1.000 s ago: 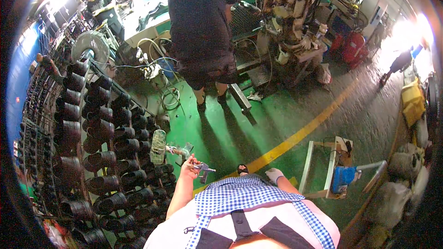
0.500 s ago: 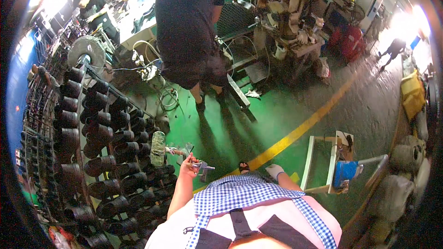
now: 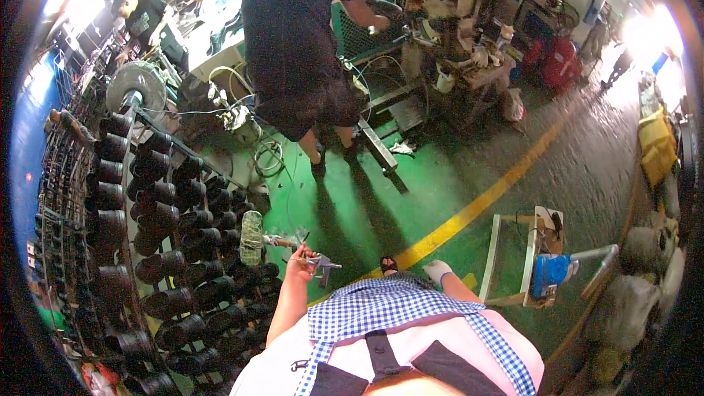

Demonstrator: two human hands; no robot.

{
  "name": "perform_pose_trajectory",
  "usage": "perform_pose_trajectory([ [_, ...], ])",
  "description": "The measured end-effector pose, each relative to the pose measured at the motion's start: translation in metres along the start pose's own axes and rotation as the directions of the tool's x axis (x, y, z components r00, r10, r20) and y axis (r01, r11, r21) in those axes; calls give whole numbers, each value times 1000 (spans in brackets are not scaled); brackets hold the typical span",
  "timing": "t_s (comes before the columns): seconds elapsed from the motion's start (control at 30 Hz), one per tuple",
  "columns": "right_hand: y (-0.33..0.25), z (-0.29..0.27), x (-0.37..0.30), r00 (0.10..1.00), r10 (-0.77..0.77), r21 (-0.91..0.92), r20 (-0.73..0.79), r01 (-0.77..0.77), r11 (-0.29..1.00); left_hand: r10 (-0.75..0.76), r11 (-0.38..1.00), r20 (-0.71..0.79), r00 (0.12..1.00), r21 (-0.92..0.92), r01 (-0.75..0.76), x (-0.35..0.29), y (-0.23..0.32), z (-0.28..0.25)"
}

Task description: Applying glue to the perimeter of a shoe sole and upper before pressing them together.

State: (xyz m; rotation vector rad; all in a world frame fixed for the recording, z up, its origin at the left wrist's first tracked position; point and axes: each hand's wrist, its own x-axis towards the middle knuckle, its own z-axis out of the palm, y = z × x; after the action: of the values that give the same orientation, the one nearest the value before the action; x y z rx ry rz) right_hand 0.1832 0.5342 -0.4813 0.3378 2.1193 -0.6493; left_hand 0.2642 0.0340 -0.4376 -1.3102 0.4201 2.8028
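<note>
My left hand [image 3: 302,261] is closed on a grey, gun-shaped metal tool [image 3: 323,265] that looks like a spray gun; its fingers partly cover the grip. A short brownish handle with a pale, plastic-wrapped block [image 3: 251,237] at its far end reaches the same hand, and I cannot make out whether the hand holds it too. My right hand [image 3: 438,271], in a white glove, hangs low beside the blue checked apron [image 3: 396,306]. It touches nothing that I can see, and its fingers are too small to read.
Racks of dark boots [image 3: 165,260] stand close on my left. Ahead, a person in black [image 3: 297,44] stands by a worn machine [image 3: 440,22]. To the right are a white frame [image 3: 493,260] with a blue part [image 3: 548,276] and a yellow floor line [image 3: 469,213]. Bundles line the far right.
The person in black has shifted slightly left, with an arm now stretched toward the machine. Another person at the far left stands differently, and a distant figure has moved. My hands stay nearly still.
</note>
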Motion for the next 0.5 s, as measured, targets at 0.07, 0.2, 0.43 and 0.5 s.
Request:
perform_pose_trajectory([
  [0.07, -1, 0, 2, 989, -134, -56, -57, 131, 990, 1, 1000, -3, 1000, 3, -1, 1, 0, -1],
  [0.2, -1, -2, 3, 976, -215, -98, -37, 211, 973, 42, 997, -24, 999, -65, -44, 1, -2, -3],
  [0.43, 7, 3, 8, 990, -134, -23, -36, 134, 991, 24, 999, -17, 1000, -26, -25, -1, -4, -6],
  [0.5, 12, 6, 14, 991, -134, -107, -10, 133, 985, -4, 997, -75, 997, -78, -2, -3, -5, -5],
])
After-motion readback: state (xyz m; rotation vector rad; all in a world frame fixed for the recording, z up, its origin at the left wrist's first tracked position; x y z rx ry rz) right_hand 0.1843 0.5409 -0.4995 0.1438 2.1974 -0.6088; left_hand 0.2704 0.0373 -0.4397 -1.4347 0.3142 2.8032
